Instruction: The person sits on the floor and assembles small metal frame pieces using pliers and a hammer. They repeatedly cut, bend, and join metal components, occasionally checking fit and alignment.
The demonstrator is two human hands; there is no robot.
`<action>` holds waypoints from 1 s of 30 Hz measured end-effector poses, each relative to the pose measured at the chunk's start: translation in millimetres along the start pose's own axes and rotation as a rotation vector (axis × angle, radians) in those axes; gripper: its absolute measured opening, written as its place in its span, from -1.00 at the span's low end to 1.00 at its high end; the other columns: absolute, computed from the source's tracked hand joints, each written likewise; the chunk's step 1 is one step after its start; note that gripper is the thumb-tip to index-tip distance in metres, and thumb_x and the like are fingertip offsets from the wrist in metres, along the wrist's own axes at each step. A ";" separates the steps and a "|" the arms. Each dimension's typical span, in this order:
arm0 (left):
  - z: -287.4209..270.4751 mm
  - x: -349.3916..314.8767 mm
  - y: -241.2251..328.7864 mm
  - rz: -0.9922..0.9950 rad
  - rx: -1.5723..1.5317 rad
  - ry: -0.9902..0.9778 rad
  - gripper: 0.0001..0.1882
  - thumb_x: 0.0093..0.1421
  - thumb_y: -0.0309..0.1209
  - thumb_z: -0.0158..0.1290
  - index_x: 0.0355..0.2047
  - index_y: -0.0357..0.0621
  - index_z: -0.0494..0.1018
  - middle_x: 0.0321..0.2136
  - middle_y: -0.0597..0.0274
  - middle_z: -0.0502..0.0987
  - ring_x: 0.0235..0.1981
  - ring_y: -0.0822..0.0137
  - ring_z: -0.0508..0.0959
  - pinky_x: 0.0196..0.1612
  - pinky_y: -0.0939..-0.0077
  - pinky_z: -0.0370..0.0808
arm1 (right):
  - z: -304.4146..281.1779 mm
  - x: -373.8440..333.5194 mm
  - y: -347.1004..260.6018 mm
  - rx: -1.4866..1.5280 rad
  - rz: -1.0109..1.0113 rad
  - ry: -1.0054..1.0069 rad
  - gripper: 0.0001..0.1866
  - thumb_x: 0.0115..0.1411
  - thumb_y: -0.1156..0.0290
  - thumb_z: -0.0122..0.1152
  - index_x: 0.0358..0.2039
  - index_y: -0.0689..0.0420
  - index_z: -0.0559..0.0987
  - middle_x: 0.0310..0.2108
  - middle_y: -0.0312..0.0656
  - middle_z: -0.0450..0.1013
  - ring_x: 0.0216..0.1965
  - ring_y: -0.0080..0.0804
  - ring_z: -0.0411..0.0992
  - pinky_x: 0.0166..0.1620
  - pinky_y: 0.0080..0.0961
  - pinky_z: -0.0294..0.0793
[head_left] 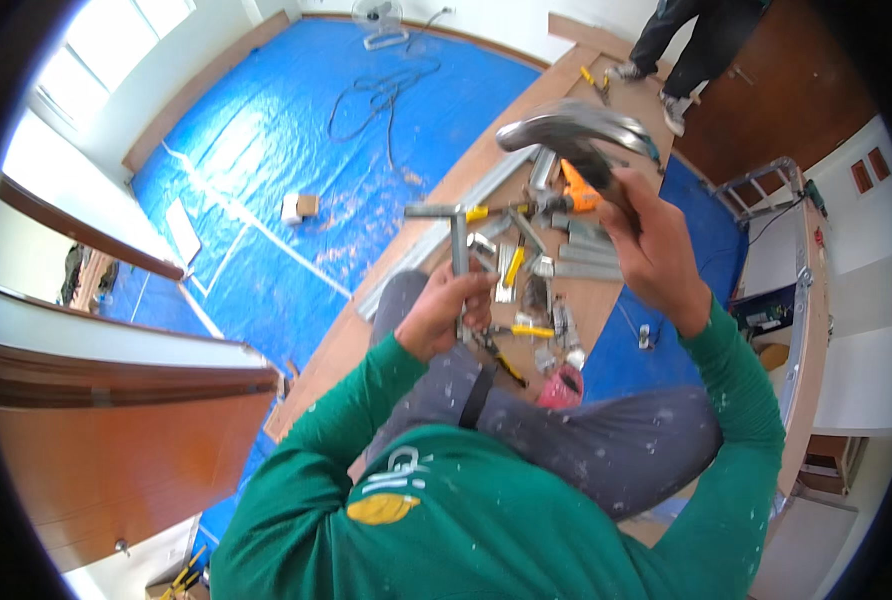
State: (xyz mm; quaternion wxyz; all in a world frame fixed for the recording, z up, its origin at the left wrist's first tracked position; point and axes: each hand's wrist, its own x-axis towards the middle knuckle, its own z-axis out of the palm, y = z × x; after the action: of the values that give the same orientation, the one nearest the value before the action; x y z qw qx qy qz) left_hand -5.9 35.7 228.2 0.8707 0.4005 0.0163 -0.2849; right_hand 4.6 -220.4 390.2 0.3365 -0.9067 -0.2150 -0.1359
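The left hand (450,312) curls tightly around a grey metal piece (459,243) jutting out ahead of it, while the right hand (661,252), also clenched, grips a hammer (556,124) to the piece's right.

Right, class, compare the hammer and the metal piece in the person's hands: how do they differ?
The hammer is in the right hand; the metal piece is in the left hand. The hammer has a curved head; the metal piece has straight, thin arms. The hammer looks blurred; the metal piece sharper. Both show grey metal.
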 end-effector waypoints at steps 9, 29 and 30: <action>18.8 -14.5 3.5 -0.026 0.008 -0.066 -0.72 0.39 -0.50 0.15 -0.29 0.08 0.23 -0.66 0.44 0.29 -0.75 0.49 0.35 -0.64 0.46 0.30 | 33.3 -34.2 39.3 -0.133 0.018 -0.223 -0.81 0.38 0.38 0.22 -0.11 0.17 0.46 -0.35 0.11 0.56 -0.29 0.18 0.57 -0.27 0.03 0.49; 9.7 3.7 13.6 -0.018 0.001 -0.029 -0.74 0.38 -0.51 0.13 -0.33 0.01 0.24 -0.66 0.45 0.27 -0.74 0.50 0.30 -0.60 0.43 0.32 | -3.6 -8.5 -20.0 0.106 -0.152 0.219 -0.82 0.39 0.50 0.20 -0.02 0.15 0.48 -0.39 0.05 0.51 -0.38 0.14 0.53 -0.33 -0.24 0.51; 10.9 1.9 12.0 -0.031 0.002 -0.034 -0.73 0.38 -0.51 0.13 -0.35 0.02 0.24 -0.65 0.45 0.27 -0.74 0.50 0.30 -0.60 0.44 0.32 | -4.9 -12.8 -24.9 0.207 -0.187 0.305 -0.80 0.39 0.53 0.20 -0.01 0.18 0.47 -0.41 0.05 0.48 -0.41 0.12 0.51 -0.33 -0.31 0.49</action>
State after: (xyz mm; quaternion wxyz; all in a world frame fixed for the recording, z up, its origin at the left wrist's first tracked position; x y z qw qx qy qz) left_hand -0.4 33.3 243.3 0.8660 0.3963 0.0076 -0.3050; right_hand -19.0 -210.6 402.5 0.4424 -0.8123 -0.2577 -0.2793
